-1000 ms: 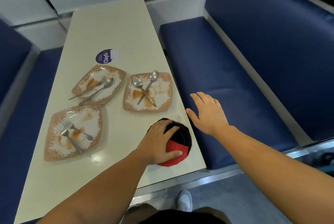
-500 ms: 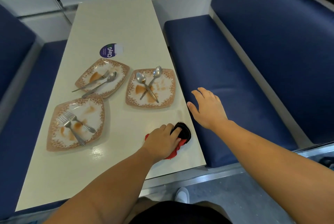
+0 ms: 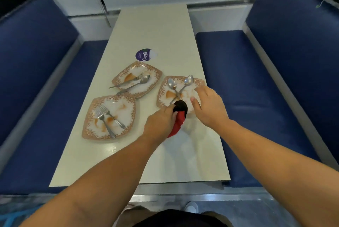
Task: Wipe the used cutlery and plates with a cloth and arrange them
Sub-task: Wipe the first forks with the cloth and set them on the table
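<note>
Head view shows a long pale desk (image 3: 154,30) between two blue seats (image 3: 256,80). Three square patterned plates lie on it, all stained with orange sauce: the near left plate (image 3: 88,116), the far plate (image 3: 156,72) and the right plate (image 3: 162,89).

The right hand (image 3: 209,105) rests palm down on the right part of the right plate, thumb apart from the fingers, and it seems to grip nothing. The left hand (image 3: 161,122) has its fingers curled round a red and black cloth (image 3: 178,122), whose black end touches the near edge of the same plate. Two crossed spoons (image 3: 172,83) lie on this plate.

I judge that the wiping begins here. To do it well, the spoons should come off first and be wiped one by one. Then the right hand should press the plate steady while the cloth goes from the rim to the middle, so the sauce is not pushed onto the desk.
</note>
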`<state>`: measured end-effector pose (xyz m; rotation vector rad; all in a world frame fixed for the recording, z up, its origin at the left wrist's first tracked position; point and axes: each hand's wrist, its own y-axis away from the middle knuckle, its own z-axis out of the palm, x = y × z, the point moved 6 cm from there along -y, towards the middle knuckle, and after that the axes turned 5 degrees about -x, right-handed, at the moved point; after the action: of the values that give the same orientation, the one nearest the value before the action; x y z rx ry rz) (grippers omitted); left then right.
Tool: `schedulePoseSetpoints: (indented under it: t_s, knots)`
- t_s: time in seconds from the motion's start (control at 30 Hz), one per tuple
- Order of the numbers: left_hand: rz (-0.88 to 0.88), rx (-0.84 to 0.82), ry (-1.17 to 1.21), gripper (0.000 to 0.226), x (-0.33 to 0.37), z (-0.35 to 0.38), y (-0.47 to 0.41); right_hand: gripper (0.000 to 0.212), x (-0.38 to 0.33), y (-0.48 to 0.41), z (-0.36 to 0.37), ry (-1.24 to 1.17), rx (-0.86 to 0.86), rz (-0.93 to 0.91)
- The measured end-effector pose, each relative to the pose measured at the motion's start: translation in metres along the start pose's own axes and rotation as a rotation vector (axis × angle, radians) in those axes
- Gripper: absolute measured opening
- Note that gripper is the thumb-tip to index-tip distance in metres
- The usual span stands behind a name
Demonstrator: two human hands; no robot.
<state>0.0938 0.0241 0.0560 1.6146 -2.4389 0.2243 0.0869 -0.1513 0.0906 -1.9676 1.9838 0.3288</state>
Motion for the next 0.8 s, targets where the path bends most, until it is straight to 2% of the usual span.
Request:
schedulePoseSetpoints:
  t_s: [0.13,0.27,0.37,0.5,0.63,0.8]
  knots:
    - [-0.138,0.08,0.045,0.04,-0.06,-0.039,0.01,0.042,-0.061,-0.026,0.014,-0.159,-0.016,-0.031]
    - [-0.403,0.199,0.17,0.04,-0.129,-0.078,0.033,0.041,-0.13,-0.043,0.041,-0.153,-0.061,-0.122]
    - [-0.528,0.28,0.247,0.037,-0.182,-0.099,0.053,0.033,-0.181,-0.047,0.071,-0.156,-0.158,-0.18]
    - [-0.571,0.347,0.251,0.035,-0.238,-0.116,0.075,0.026,-0.238,-0.046,0.119,-0.137,-0.374,-0.207]
    - [-0.588,0.387,0.264,0.034,-0.28,-0.125,0.091,0.034,-0.277,-0.04,0.16,0.014,-0.594,-0.195]
    - [-0.566,0.362,0.324,0.036,-0.32,-0.123,0.104,0.02,-0.294,-0.045,0.185,0.211,-0.602,-0.17]
